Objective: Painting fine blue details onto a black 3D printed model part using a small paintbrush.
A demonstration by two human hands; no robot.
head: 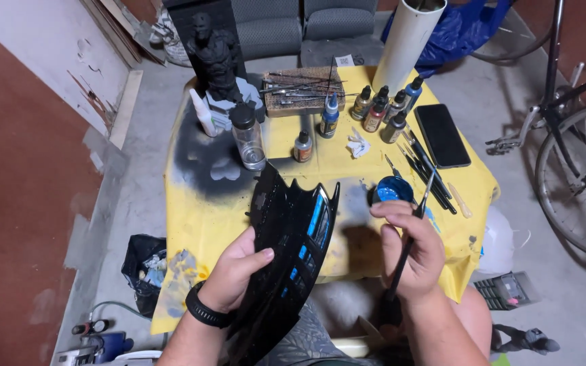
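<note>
- Both hands are working over my lap: the left hand (235, 271) is gripping the black winged model piece (291, 244) by its lower edge, thumb pressed on its face, and the right hand (412, 254) is pinching a thin paintbrush (412, 234) between thumb and fingers, its tip pointing up and away.
- I am holding the model piece tilted, just in front of the tabletop's near edge; blue painted panels are showing along its right side.
- I judge the step in hand to be brush-painting blue details, with the brush sitting between the piece and the blue paint pot (395, 190).
- My next move is calling for a steady left grip and a fine, light touch on the narrow panels, keeping blue off the glossy black.
- Beyond the pot, spare brushes (428, 173) and a dark phone (442, 135) are lying on the yellow cloth (320, 163) covering the tabletop.
- Farther back, small dropper bottles (381, 108) are standing in a cluster, beside a block of tools (303, 90), a clear jar (247, 135) and a dark figure statue (215, 57).
- A bicycle (574, 156) is leaning at the right.
</note>
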